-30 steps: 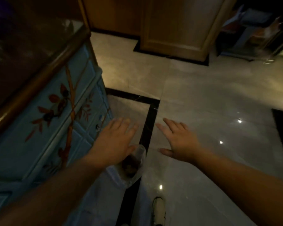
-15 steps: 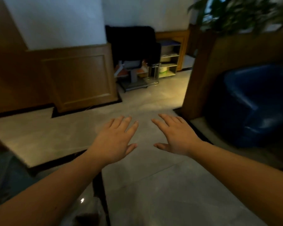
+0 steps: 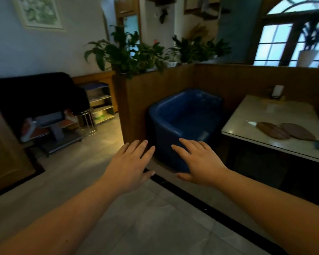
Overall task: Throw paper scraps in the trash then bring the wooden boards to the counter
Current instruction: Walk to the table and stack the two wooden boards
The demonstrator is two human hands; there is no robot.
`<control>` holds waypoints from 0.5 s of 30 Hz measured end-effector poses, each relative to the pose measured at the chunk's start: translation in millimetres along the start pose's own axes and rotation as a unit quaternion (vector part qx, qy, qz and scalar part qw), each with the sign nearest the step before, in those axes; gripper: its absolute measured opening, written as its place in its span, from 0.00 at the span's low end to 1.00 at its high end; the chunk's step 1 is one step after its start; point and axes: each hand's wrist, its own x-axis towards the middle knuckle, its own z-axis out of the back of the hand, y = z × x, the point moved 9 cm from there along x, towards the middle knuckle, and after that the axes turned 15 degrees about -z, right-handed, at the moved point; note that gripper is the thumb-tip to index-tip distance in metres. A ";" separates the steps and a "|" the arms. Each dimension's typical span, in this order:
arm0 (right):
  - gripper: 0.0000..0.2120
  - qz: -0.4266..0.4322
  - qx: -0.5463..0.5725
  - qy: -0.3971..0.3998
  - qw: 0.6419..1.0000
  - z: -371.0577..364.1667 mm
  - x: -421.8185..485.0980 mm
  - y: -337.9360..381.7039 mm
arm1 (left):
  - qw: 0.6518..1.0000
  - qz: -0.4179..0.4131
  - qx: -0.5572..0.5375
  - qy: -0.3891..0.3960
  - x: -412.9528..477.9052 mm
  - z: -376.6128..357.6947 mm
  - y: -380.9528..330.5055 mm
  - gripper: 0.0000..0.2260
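Two flat oval wooden boards lie side by side on a pale glass-topped table (image 3: pixel 250 115) at the right: a brown one (image 3: pixel 272 133) and a more reddish one (image 3: pixel 297 131) partly overlapped by it. My left hand (image 3: pixel 130 166) and my right hand (image 3: pixel 199 161) are held out in front of me, palms down, fingers spread, holding nothing. Both hands are well short of the table and to its left. No paper scraps or trash bin are in view.
A blue tub armchair (image 3: pixel 184 124) stands between me and a wooden partition (image 3: pixel 136 100) topped with potted plants (image 3: pixel 129 54). A small stand (image 3: pixel 277 92) sits at the table's far edge. Left are a dark draped chair (image 3: pixel 31 92) and a shelf unit (image 3: pixel 99 103). Grey tiled floor lies underfoot.
My view has swung up and to the right, away from the blue cabinet and the bagged bin on the floor, to the armchair and table. Both hands stay open and outstretched.
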 end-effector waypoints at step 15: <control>0.42 -0.170 -0.063 0.043 0.982 -72.9 71.8 -246.0 | 0.977 -0.183 -0.082 -0.069 292.6 -70.6 -54.1 0.33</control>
